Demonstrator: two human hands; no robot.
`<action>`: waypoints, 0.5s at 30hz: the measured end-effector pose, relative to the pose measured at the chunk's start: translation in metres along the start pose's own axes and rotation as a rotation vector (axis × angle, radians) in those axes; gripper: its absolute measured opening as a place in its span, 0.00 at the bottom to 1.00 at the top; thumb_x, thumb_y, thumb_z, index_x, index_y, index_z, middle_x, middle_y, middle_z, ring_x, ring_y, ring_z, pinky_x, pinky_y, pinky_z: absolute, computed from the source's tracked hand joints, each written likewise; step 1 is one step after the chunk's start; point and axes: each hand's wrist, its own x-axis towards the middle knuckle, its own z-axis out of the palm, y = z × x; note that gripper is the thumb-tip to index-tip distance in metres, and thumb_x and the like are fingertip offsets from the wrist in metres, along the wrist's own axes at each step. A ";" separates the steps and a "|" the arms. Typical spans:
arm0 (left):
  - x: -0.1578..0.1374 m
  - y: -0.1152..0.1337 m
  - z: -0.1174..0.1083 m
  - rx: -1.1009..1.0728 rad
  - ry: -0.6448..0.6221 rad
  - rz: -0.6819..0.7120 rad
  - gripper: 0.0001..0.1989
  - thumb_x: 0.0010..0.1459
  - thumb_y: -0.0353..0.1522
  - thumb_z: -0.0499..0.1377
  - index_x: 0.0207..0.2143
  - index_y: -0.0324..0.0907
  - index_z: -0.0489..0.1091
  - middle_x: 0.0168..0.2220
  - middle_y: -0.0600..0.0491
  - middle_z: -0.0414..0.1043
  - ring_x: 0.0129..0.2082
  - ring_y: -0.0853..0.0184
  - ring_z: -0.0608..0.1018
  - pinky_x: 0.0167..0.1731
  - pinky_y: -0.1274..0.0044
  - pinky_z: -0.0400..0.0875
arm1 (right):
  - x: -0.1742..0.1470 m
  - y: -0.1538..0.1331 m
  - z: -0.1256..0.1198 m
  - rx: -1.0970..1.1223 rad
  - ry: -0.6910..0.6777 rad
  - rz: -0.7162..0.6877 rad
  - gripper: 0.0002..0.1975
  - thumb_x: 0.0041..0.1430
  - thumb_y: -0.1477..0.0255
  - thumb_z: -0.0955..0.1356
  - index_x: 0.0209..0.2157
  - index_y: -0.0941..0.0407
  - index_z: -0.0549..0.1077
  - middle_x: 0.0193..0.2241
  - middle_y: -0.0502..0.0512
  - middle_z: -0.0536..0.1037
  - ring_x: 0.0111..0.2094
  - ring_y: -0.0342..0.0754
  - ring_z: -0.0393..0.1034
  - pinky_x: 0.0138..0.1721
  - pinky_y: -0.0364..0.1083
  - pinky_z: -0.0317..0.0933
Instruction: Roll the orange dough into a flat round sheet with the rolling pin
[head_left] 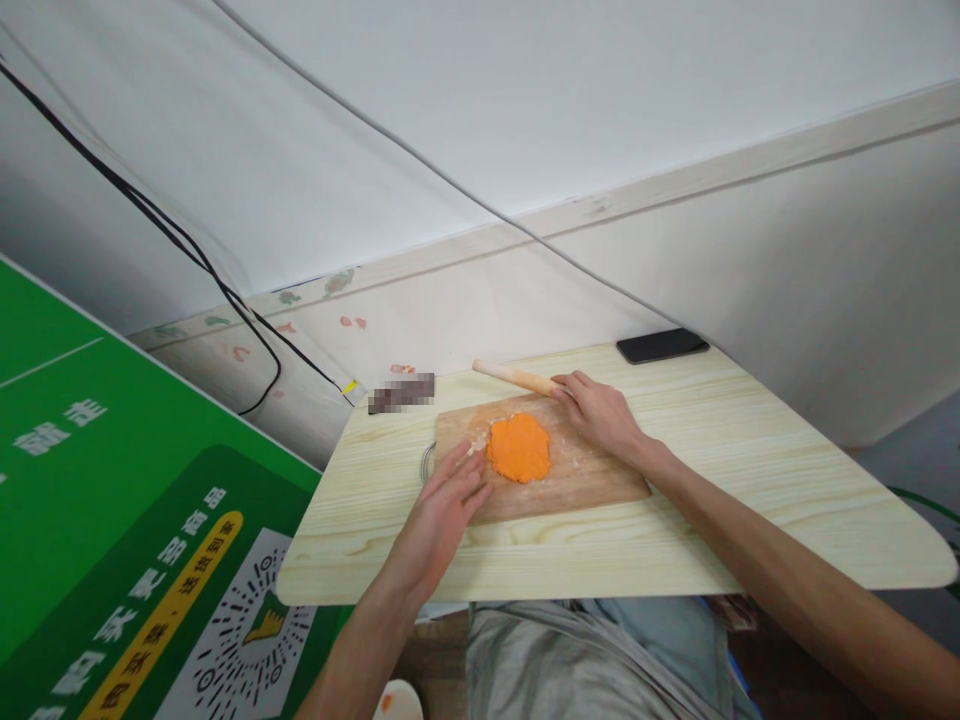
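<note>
A flattened orange piece of dough (519, 447) lies on a wooden cutting board (600, 478) dusted with a little white flour. Just left of the dough, my left hand (450, 490) hovers over or rests on the board's edge, fingers stretched out and holding nothing. At the board's far edge my right hand (596, 408) grips one end of a pale wooden rolling pin (517, 376). The pin's free end points left, beyond the dough. Under my right palm, the pin's near end is hidden.
The board sits on a light wood-patterned table (750, 470). A black phone (661, 346) lies at the back right, a blurred-out dark item (402, 393) at the back left. Behind is a white wall with a hanging grey cable (420, 155). A green printed panel (112, 500) stands left.
</note>
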 end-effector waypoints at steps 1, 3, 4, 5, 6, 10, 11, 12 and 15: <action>0.003 0.002 0.000 -0.012 -0.014 -0.016 0.27 0.66 0.37 0.58 0.67 0.47 0.64 0.69 0.41 0.70 0.72 0.54 0.69 0.68 0.55 0.71 | 0.000 0.000 0.000 0.003 0.002 -0.001 0.19 0.79 0.64 0.59 0.59 0.55 0.75 0.54 0.61 0.82 0.47 0.55 0.79 0.41 0.49 0.66; 0.010 0.004 0.001 0.005 -0.035 -0.049 0.25 0.67 0.39 0.57 0.65 0.46 0.65 0.67 0.41 0.71 0.69 0.54 0.73 0.67 0.54 0.73 | 0.000 0.000 0.000 0.008 0.007 -0.005 0.20 0.79 0.64 0.59 0.59 0.56 0.75 0.53 0.61 0.82 0.47 0.55 0.79 0.42 0.49 0.66; 0.012 0.005 0.002 0.008 -0.032 -0.066 0.25 0.67 0.39 0.56 0.64 0.46 0.66 0.66 0.40 0.72 0.68 0.54 0.74 0.66 0.55 0.74 | 0.000 0.000 0.000 0.010 0.008 -0.007 0.19 0.79 0.64 0.59 0.59 0.56 0.75 0.53 0.61 0.82 0.47 0.55 0.79 0.42 0.49 0.66; 0.014 0.007 0.003 -0.011 -0.016 -0.090 0.24 0.67 0.39 0.56 0.63 0.45 0.66 0.66 0.40 0.73 0.67 0.54 0.75 0.67 0.55 0.74 | 0.000 0.000 0.000 0.010 0.006 -0.009 0.19 0.79 0.64 0.59 0.59 0.56 0.75 0.53 0.61 0.82 0.47 0.55 0.79 0.42 0.49 0.66; 0.014 0.010 0.005 -0.054 0.005 -0.120 0.23 0.67 0.38 0.55 0.63 0.45 0.66 0.65 0.40 0.73 0.67 0.55 0.75 0.67 0.56 0.73 | 0.000 0.000 -0.001 0.010 0.003 -0.011 0.19 0.79 0.65 0.59 0.59 0.56 0.75 0.53 0.61 0.82 0.47 0.55 0.79 0.42 0.49 0.66; 0.012 0.028 0.013 -0.318 0.073 -0.252 0.21 0.63 0.35 0.57 0.57 0.42 0.68 0.61 0.37 0.76 0.64 0.56 0.78 0.66 0.58 0.73 | 0.000 -0.001 -0.002 0.003 -0.006 -0.007 0.19 0.79 0.65 0.59 0.59 0.56 0.75 0.52 0.60 0.82 0.47 0.55 0.79 0.42 0.49 0.66; 0.010 0.033 0.015 -0.366 0.087 -0.269 0.21 0.61 0.34 0.58 0.56 0.41 0.69 0.60 0.37 0.76 0.63 0.55 0.78 0.66 0.59 0.74 | 0.000 -0.001 -0.002 0.004 -0.006 -0.005 0.19 0.79 0.65 0.59 0.59 0.56 0.75 0.52 0.60 0.82 0.46 0.55 0.79 0.42 0.49 0.66; 0.009 0.037 0.017 -0.401 0.106 -0.287 0.21 0.60 0.34 0.59 0.55 0.40 0.69 0.59 0.36 0.76 0.62 0.54 0.79 0.65 0.59 0.74 | 0.000 -0.001 -0.002 0.006 -0.005 -0.005 0.19 0.79 0.65 0.59 0.59 0.56 0.75 0.53 0.60 0.82 0.46 0.54 0.79 0.41 0.48 0.65; 0.005 0.042 0.021 -0.436 0.171 -0.302 0.21 0.58 0.32 0.61 0.54 0.39 0.71 0.58 0.36 0.75 0.60 0.54 0.79 0.62 0.60 0.76 | 0.000 0.000 -0.002 0.019 -0.001 -0.009 0.18 0.79 0.65 0.60 0.59 0.56 0.75 0.52 0.60 0.82 0.47 0.54 0.79 0.41 0.48 0.65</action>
